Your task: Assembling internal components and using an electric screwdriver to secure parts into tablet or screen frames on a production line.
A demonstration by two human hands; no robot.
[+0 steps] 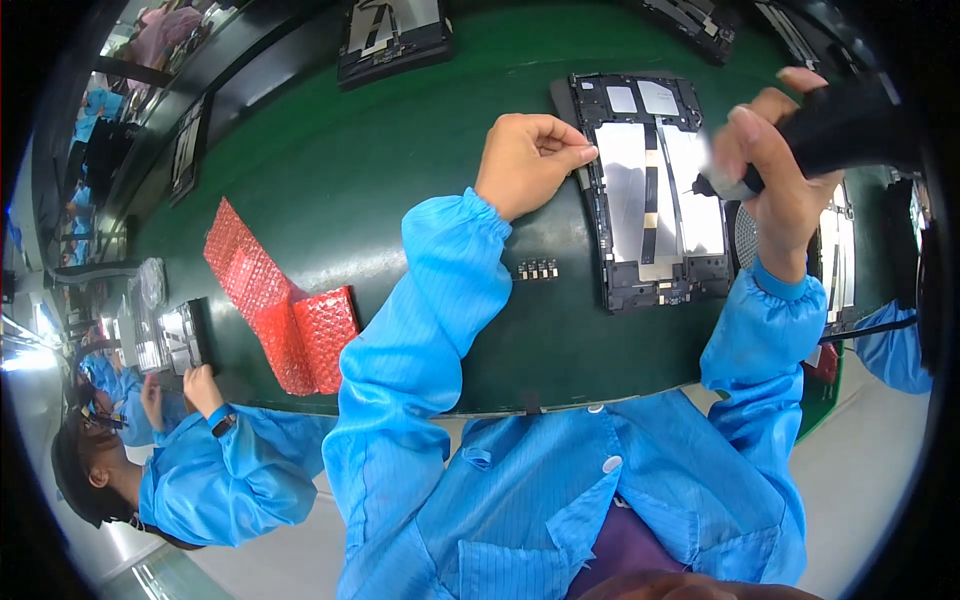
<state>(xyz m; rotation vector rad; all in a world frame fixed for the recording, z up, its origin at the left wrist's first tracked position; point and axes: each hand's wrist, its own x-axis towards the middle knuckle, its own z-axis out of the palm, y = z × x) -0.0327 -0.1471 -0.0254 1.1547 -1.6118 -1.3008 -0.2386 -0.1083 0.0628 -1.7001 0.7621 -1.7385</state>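
Note:
An opened tablet housing (625, 155), black with silvery plates and dark ribbon cables, lies on the green bench in front of me. My left hand (530, 165) is at its left edge, thumb and forefinger pinched together; whatever is between them is too small to make out. In my right hand (775, 175) is a black power screwdriver (850, 130), tilted, its thin tip pointing left over the housing's right half. Motion blurs some of the right fingers. Several small electronic parts (537, 270) sit in a row between my left sleeve and the housing.
Red bubble wrap (265, 300) lies on the bench (330, 190) left of my forearm. Another opened tablet (395, 40) is at the far side, with more at the upper right. A co-worker (220, 470) in blue handles a device at the left.

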